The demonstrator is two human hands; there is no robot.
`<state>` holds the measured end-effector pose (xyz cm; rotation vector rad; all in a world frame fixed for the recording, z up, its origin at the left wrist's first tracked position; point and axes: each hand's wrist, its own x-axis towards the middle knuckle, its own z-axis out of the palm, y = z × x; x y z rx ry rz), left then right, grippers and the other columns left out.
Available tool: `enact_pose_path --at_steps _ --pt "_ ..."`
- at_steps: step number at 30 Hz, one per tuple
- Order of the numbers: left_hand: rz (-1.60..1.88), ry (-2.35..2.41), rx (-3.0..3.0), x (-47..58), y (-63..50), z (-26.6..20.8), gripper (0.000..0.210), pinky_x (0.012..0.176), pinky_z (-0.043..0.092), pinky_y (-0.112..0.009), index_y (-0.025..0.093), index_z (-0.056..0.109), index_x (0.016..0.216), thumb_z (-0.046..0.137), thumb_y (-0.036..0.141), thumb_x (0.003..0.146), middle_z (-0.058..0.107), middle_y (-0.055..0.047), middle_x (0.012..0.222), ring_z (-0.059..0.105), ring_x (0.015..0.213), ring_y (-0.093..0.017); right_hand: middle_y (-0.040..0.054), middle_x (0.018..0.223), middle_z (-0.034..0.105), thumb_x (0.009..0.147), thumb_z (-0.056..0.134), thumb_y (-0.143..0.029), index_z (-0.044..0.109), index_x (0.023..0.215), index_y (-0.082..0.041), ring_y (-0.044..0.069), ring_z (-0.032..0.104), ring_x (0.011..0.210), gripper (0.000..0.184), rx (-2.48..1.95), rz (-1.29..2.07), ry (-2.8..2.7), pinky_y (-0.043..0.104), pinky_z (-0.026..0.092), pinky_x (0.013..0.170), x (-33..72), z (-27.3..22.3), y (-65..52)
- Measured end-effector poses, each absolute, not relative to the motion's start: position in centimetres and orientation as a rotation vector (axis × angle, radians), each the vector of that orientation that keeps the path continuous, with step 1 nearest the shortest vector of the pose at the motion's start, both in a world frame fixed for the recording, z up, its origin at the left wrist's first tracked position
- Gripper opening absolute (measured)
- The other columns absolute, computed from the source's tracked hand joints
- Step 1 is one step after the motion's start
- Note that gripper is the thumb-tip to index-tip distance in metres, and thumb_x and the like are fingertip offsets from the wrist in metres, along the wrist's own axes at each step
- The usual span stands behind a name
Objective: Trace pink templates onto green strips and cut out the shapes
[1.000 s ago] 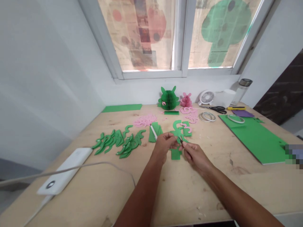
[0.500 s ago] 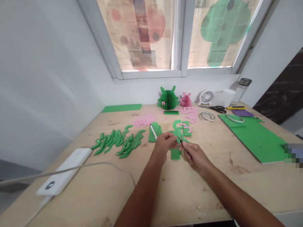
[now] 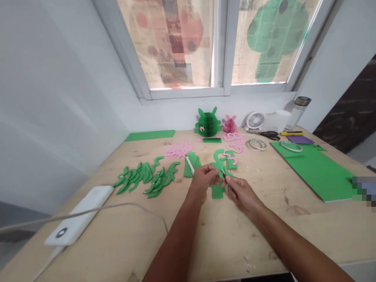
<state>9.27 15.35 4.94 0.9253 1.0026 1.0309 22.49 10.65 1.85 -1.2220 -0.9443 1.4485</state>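
My left hand (image 3: 203, 179) pinches a piece of green paper (image 3: 221, 172) between thumb and fingertips. Close against it, my right hand (image 3: 241, 191) is closed round small dark scissors (image 3: 225, 176), whose blades meet the paper; the handles are mostly hidden by my fingers. Beneath and behind the hands lie more green paper pieces (image 3: 217, 192), one of them curved. A pink curved cutout (image 3: 232, 158) rests on a green square just beyond. A white pen (image 3: 190, 164) lies across folded green paper (image 3: 197, 161) beside my left hand.
Green cutouts (image 3: 160, 182) and pink cutouts (image 3: 179, 150) lie in piles to the left. Green and pink paper figures (image 3: 208, 124) stand by the wall. Tape rolls (image 3: 258, 144), black scissors (image 3: 272, 135) and a green sheet (image 3: 317, 172) sit right. A cable crosses near a white power bank (image 3: 80, 213).
The view has shifted very slightly. Both hands keep nearly the same place, with the scissors still at the green paper.
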Motion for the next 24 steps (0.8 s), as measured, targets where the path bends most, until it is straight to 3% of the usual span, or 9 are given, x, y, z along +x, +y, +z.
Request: enact_pose_path --at_steps 24 --pt "1.051 0.944 0.849 9.72 15.09 4.74 0.025 0.056 0.046 -0.025 0.017 0.053 0.062 0.074 0.028 0.053 0.059 0.002 0.049 0.057 0.048 -0.012 -0.0098 0.037 0.033 0.073 0.062 -0.062 0.061 0.073 -0.016 0.006 0.02 0.034 0.046 -1.212 1.413 -0.918 0.022 0.01 0.035 22.38 1.61 10.74"
